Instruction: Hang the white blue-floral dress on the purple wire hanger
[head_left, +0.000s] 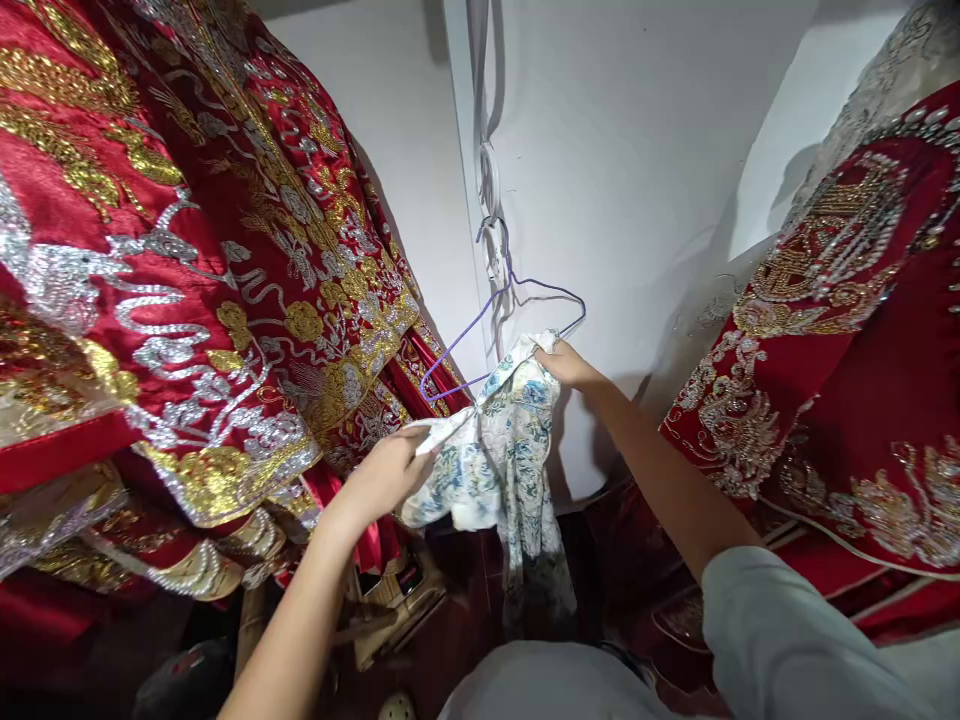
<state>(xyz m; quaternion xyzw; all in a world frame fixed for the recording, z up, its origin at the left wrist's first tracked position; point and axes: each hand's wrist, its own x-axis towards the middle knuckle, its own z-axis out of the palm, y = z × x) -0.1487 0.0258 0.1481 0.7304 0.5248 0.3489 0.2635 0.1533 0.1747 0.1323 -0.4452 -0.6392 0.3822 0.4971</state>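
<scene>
A white garment with a blue and green floral print [529,440] stretches between my two hands in front of the wall. My left hand [390,470] is closed on its left upper edge. On the other side, my right hand [566,365] pinches the upper right edge, close to the lower right corner of a purple wire hanger [469,328]. The hanger's hook sits in a hanging strip of white rings [491,250]. Part of the garment overlaps the hanger's lower bar; whether it is fastened there I cannot tell. Its long lower part hangs down toward the floor.
Red garments with gold and silver embroidery [300,260] hang along the left. More red beaded garments [802,300] are on the right, near my right arm. A pale wall [622,130] stands behind the hanger. Below left is a wooden frame [401,615] on the dark floor.
</scene>
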